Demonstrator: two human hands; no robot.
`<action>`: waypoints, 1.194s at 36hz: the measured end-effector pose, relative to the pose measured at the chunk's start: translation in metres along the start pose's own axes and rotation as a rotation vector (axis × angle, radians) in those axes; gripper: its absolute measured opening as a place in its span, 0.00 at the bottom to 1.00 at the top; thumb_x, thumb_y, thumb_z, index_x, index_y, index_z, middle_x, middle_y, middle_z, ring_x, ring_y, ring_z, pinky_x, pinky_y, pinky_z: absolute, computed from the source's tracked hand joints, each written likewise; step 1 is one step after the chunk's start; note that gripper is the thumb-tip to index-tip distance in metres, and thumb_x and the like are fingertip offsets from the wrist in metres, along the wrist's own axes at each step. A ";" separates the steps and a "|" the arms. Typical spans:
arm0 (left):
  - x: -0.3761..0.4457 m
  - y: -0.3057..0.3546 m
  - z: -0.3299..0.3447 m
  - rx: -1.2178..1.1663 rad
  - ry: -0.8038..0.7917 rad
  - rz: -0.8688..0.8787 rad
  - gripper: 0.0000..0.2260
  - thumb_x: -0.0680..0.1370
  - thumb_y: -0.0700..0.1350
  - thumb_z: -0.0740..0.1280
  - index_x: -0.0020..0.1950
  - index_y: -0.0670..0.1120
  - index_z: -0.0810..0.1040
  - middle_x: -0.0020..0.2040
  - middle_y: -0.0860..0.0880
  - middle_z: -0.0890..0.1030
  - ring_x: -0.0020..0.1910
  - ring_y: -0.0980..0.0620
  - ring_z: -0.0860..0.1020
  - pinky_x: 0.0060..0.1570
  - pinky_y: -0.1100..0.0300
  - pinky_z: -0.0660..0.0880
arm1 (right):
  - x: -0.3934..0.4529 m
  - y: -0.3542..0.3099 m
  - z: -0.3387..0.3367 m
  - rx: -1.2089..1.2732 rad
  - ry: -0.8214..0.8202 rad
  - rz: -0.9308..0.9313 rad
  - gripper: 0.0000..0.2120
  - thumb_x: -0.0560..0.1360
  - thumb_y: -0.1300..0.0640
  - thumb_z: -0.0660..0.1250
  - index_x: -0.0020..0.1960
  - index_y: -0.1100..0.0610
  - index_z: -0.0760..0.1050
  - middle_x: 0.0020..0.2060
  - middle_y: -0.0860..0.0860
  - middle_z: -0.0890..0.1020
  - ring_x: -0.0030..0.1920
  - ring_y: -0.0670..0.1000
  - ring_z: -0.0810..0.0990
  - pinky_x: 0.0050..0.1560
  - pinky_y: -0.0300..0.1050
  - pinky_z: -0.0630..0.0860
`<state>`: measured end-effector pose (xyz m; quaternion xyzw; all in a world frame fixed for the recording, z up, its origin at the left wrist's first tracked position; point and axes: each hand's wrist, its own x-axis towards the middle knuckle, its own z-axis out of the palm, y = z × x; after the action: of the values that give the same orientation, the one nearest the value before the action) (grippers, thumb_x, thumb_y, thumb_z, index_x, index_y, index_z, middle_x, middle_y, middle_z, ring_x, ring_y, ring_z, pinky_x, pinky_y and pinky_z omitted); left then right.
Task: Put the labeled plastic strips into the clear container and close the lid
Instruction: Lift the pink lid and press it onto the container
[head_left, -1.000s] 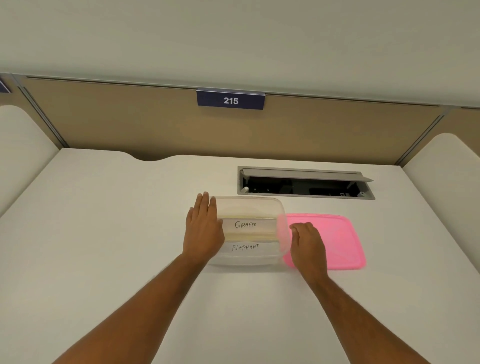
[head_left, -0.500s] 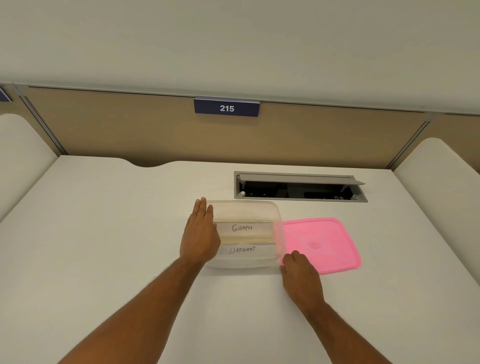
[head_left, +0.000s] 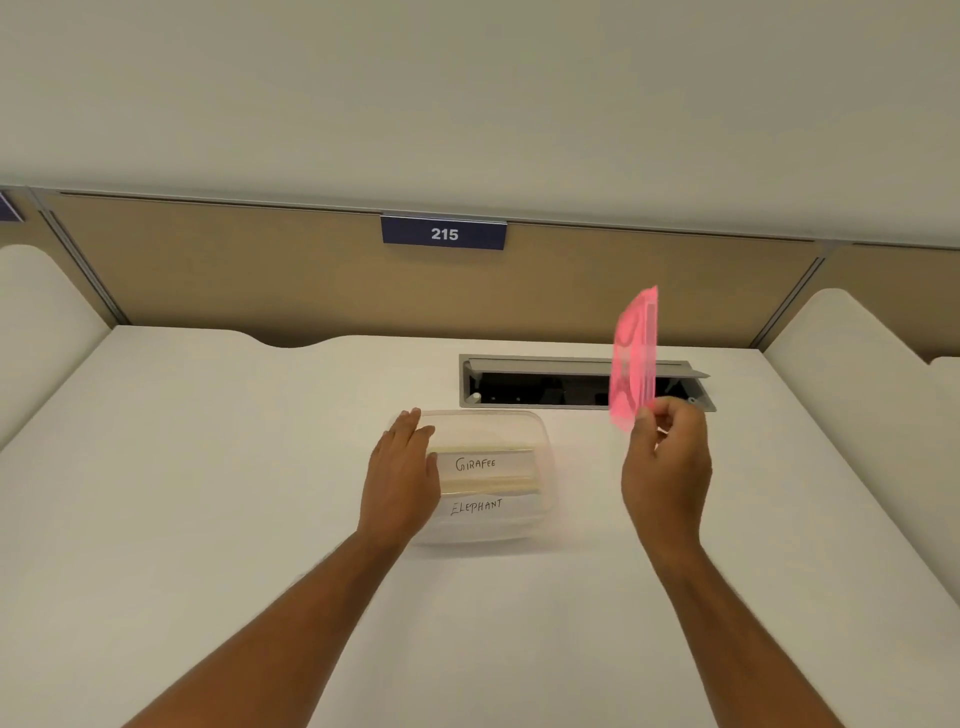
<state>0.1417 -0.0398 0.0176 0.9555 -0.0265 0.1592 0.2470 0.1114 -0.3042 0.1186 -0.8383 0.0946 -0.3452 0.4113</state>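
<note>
Two bare forearms reach in from the near edge over the pale surface (head_left: 182, 467), which lies bare in front of them and wide to the left. The left hand (head_left: 400, 478) lies flat and open, fingers together, against the left side of the clear container (head_left: 540, 457), covering that end of it. The container stands on the surface near its middle, uncovered, and two labeled plastic strips lie inside it: the nearer one (head_left: 483, 506) reads "ELEPHANT", the farther one (head_left: 485, 464) reads "GIRAFEE", side by side and parallel.

Right of the container and apart from it, the right hand (head_left: 667, 467) is raised off the surface, fingers curled and pinching the lower edge of the pink lid (head_left: 634, 358). The lid stands nearly on edge in the air, blurred, its top reaching up in front of the partition. Bare surface lies between container and right hand.

Just beyond the container a grey cable hatch (head_left: 535, 382) is sunk into the surface, flap open; the lid hides part of it. Behind it the tan partition (head_left: 234, 275) closes off the far edge and carries a blue "215" sign (head_left: 444, 234). Pale rounded side panels rise at far left and right.
</note>
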 end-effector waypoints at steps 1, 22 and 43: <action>-0.002 0.003 -0.002 -0.031 0.016 -0.005 0.16 0.79 0.39 0.66 0.68 0.42 0.76 0.73 0.45 0.71 0.74 0.46 0.65 0.72 0.52 0.64 | 0.001 -0.007 -0.001 0.058 0.005 0.017 0.03 0.82 0.56 0.61 0.51 0.49 0.69 0.44 0.44 0.76 0.43 0.42 0.76 0.40 0.30 0.69; -0.056 -0.001 -0.054 -0.919 0.120 -0.711 0.06 0.80 0.43 0.67 0.51 0.49 0.85 0.42 0.52 0.86 0.39 0.53 0.84 0.48 0.55 0.82 | -0.046 -0.002 0.033 0.705 -0.309 0.817 0.06 0.80 0.66 0.64 0.52 0.65 0.80 0.45 0.59 0.85 0.45 0.56 0.83 0.44 0.47 0.81; -0.072 -0.009 -0.046 -0.822 0.072 -0.789 0.09 0.78 0.41 0.69 0.58 0.47 0.83 0.46 0.53 0.85 0.47 0.50 0.83 0.50 0.56 0.78 | -0.069 0.021 0.051 0.581 -0.313 0.895 0.09 0.82 0.64 0.62 0.52 0.60 0.81 0.45 0.56 0.86 0.45 0.55 0.85 0.42 0.45 0.83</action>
<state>0.0613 -0.0114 0.0287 0.7124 0.2811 0.0642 0.6398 0.0964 -0.2555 0.0462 -0.6098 0.2802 -0.0200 0.7411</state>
